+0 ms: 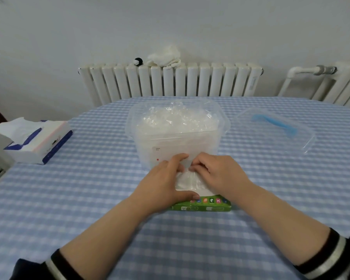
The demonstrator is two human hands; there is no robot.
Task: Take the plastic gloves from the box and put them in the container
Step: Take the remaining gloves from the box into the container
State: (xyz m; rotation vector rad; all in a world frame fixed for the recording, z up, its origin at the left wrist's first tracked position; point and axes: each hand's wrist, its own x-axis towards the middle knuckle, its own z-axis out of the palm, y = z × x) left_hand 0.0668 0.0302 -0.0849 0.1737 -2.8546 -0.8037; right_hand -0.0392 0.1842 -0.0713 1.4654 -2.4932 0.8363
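A green glove box (208, 207) lies on the checked tablecloth in front of me, mostly hidden under my hands. Thin clear plastic gloves (187, 179) bulge out of its top. My left hand (163, 186) rests on the box's left side, thumb along its front edge, fingers touching the gloves. My right hand (216, 172) pinches the gloves at their top with curled fingers. Just behind stands a clear plastic container (220, 126) without a lid, with a heap of crumpled clear gloves (178, 118) inside.
The container's clear lid (275, 128) with a blue handle lies to the right. A tissue pack (34, 140) sits at the left table edge. A white radiator (170, 81) with a cloth on top runs along the wall behind the table.
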